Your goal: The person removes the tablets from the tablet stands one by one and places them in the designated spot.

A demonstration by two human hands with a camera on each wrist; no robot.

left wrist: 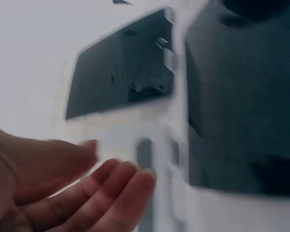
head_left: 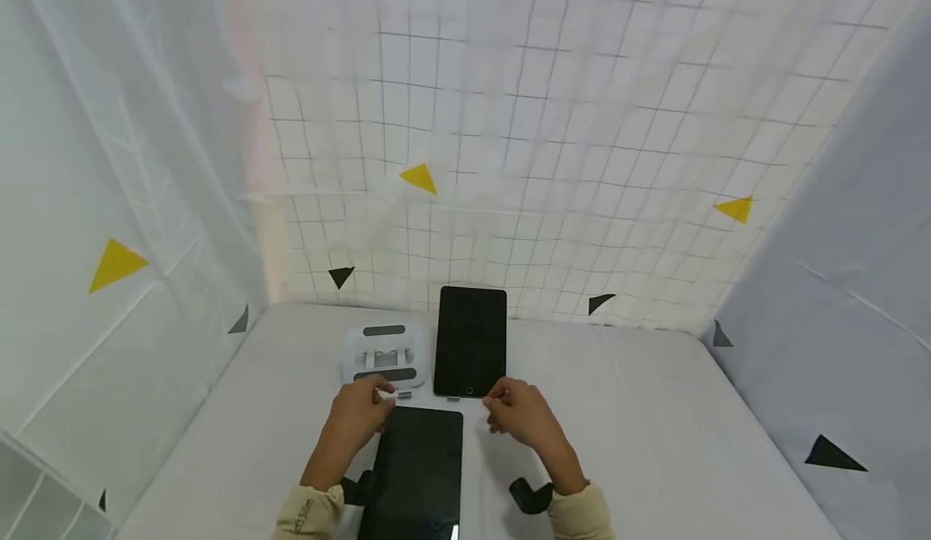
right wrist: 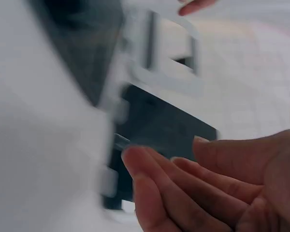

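A dark tablet [head_left: 470, 338] with a round home button leans upright at the back, small pale lips showing at its bottom edge. To its left is a white tablet stand [head_left: 351, 362] with grey pads, bearing nothing. In front lies a larger dark tablet [head_left: 425, 475]. My left hand [head_left: 358, 412] hovers near the stand's front edge and the larger tablet's top left corner, fingers loosely bent around nothing. My right hand [head_left: 522, 412] is by the upright tablet's lower right corner. Its fingers [right wrist: 152, 203] are loosely bent, with nothing in them.
A white cloth covers the table [head_left: 655, 427]. Behind rises a white gridded curtain [head_left: 582, 160] with yellow and black triangles. White sheets hang at the left [head_left: 94, 200] and right [head_left: 836, 322]. Black wrist devices [head_left: 531, 495] sit at both cuffs.
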